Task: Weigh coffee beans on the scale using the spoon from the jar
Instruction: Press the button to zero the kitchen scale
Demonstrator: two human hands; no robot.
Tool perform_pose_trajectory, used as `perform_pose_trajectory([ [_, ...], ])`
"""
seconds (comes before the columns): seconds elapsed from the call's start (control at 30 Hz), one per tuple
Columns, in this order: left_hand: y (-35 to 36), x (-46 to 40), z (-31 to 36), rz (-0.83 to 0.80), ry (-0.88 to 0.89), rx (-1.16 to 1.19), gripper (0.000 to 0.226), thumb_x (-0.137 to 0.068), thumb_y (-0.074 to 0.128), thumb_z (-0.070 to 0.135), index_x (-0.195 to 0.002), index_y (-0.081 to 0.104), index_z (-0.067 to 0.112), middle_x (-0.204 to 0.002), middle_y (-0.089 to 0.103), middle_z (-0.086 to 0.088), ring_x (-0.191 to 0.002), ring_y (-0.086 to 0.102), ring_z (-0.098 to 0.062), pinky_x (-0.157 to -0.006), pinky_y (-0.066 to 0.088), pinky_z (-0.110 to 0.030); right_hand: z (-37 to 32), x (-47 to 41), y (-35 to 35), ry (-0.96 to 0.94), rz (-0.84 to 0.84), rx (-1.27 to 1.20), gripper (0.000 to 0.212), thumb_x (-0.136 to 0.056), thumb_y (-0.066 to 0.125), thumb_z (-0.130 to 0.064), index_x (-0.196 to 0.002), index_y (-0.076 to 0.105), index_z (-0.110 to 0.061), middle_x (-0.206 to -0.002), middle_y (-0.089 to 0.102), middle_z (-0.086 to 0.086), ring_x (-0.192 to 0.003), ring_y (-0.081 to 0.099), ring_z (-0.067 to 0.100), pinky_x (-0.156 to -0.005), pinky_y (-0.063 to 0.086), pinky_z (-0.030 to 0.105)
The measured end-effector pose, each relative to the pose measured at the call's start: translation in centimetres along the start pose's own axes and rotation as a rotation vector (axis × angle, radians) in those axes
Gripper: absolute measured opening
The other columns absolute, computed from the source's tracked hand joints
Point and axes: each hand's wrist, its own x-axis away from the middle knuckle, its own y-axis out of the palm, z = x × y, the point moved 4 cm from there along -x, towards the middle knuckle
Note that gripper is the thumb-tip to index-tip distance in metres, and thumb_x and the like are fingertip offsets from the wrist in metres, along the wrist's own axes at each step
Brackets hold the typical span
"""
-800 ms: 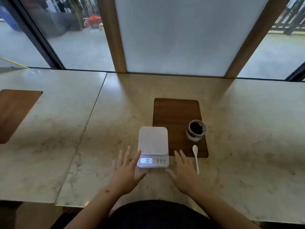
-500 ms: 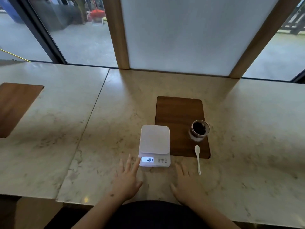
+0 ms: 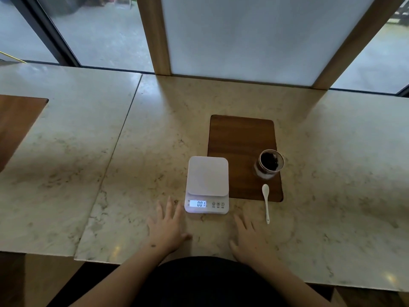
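Observation:
A white kitchen scale (image 3: 207, 180) sits on the marble table, its lit display reading 001 and its platform bare. To its right an open glass jar (image 3: 268, 164) holds dark coffee beans and stands on a brown wooden board (image 3: 239, 147). A white spoon (image 3: 266, 201) lies flat just in front of the jar, bowl on the board and handle on the marble. My left hand (image 3: 169, 227) rests flat on the table just left of the scale's front corner, fingers spread, holding nothing. My right hand (image 3: 249, 238) lies flat in front of the scale, left of the spoon handle, also empty.
The marble table (image 3: 132, 173) has a seam running diagonally on the left, with a second wooden board (image 3: 15, 125) at the far left edge. Wooden posts and a frosted panel (image 3: 254, 36) rise behind the table. The table's near edge is close to my body.
Both hands have drawn back from the sides of the scale toward my body. The scale, jar and spoon have not moved; the display still reads 001.

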Motion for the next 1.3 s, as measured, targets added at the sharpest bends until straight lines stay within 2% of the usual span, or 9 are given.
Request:
perform_pose_trajectory([
  [0.1, -0.8, -1.3, -0.1, -0.038, -0.02, -0.092, 0.135, -0.068, 0.069, 0.083, -0.158, -0.02, 0.036, -0.166, -0.033, -0.004, -0.151, -0.026, -0.046, -0.114, 0.016, -0.079, -0.2, -0.4, -0.2, -0.015, 0.013, 0.037, 0.078, -0.088, 0.047, -0.043, -0.156, 0.017, -0.021, -0.162, 0.02, 0.008, -0.146, 0.025, 0.025, -0.114, 0.031, 0.042],
  [0.23, -1.8, -3.2, 0.2, -0.11, -0.035, -0.129, 0.154, -0.049, 0.072, 0.092, -0.145, -0.04, 0.046, -0.158, -0.047, 0.0, -0.146, -0.038, -0.042, -0.106, 0.007, -0.086, 0.4, -2.2, 0.5, 0.007, -0.056, 0.039, 0.087, -0.088, 0.055, -0.047, -0.157, 0.009, -0.022, -0.166, 0.008, 0.01, -0.15, 0.016, 0.029, -0.116, 0.032, 0.047],
  [0.43, -1.6, -4.4, -0.1, -0.146, -0.079, -0.121, 0.162, -0.034, 0.074, 0.094, -0.123, -0.055, 0.053, -0.145, -0.061, 0.005, -0.133, -0.054, -0.038, -0.099, 0.004, -0.09, 1.6, -4.5, 0.6, 0.008, -0.049, 0.085, 0.108, -0.073, 0.072, -0.054, -0.156, 0.008, -0.026, -0.166, -0.005, 0.01, -0.149, 0.013, 0.036, -0.111, 0.035, 0.051],
  [0.53, -1.6, -4.3, -0.1, -0.15, -0.062, -0.107, 0.163, -0.035, 0.075, 0.093, -0.128, -0.053, 0.053, -0.145, -0.061, 0.005, -0.132, -0.055, -0.038, -0.099, 0.002, -0.091, 1.9, -5.0, 1.0, -0.026, -0.092, 0.125, 0.117, -0.069, 0.076, -0.057, -0.155, 0.004, -0.027, -0.165, 0.001, 0.011, -0.148, 0.011, 0.038, -0.112, 0.032, 0.054],
  [0.63, -1.7, -3.9, 0.1, -0.154, -0.044, -0.096, 0.164, -0.038, 0.077, 0.091, -0.139, -0.045, 0.051, -0.149, -0.057, 0.005, -0.133, -0.054, -0.037, -0.1, -0.001, -0.09, 1.7, -5.0, 1.1, -0.041, -0.08, 0.137, 0.109, -0.075, 0.071, -0.054, -0.155, 0.0, -0.032, -0.164, 0.006, 0.012, -0.146, 0.014, 0.039, -0.108, 0.036, 0.056],
  [0.8, -1.8, -3.6, 0.1, -0.173, -0.033, -0.096, 0.162, -0.042, 0.079, 0.088, -0.145, -0.039, 0.049, -0.151, -0.055, 0.004, -0.134, -0.053, -0.037, -0.101, -0.001, -0.089, -0.2, -5.3, 0.8, -0.15, -0.075, 0.066, 0.095, -0.092, 0.058, -0.03, -0.153, -0.014, -0.041, -0.166, 0.008, 0.01, -0.146, 0.021, 0.038, -0.106, 0.044, 0.048],
  [0.9, -1.8, -3.7, 0.1, -0.188, -0.036, -0.103, 0.162, -0.043, 0.079, 0.088, -0.146, -0.039, 0.048, -0.15, -0.056, 0.004, -0.133, -0.054, -0.038, -0.101, -0.002, -0.089, -1.0, -5.0, 1.1, -0.173, -0.077, 0.082, 0.091, -0.093, 0.054, -0.025, -0.154, -0.011, -0.039, -0.164, 0.012, 0.01, -0.145, 0.021, 0.036, -0.108, 0.042, 0.048],
  [1.13, -1.6, -3.9, 0.0, -0.19, -0.035, -0.103, 0.162, -0.043, 0.077, 0.089, -0.142, -0.043, 0.048, -0.147, -0.059, 0.004, -0.131, -0.055, -0.038, -0.101, -0.002, -0.089, -0.5, -4.7, 1.7, -0.174, -0.09, 0.061, 0.094, -0.09, 0.05, -0.018, -0.152, -0.016, -0.039, -0.167, 0.006, 0.005, -0.15, 0.009, 0.035, -0.11, 0.041, 0.049],
  [1.3, -1.6, -3.8, 0.1, -0.193, -0.04, -0.098, 0.161, -0.044, 0.079, 0.086, -0.142, -0.043, 0.049, -0.146, -0.06, 0.004, -0.13, -0.056, -0.037, -0.1, -0.004, -0.089, -0.7, -4.9, 1.4, -0.155, -0.109, 0.046, 0.088, -0.093, 0.049, -0.017, -0.155, -0.009, -0.037, -0.166, 0.009, 0.007, -0.15, 0.01, 0.033, -0.115, 0.033, 0.05],
])
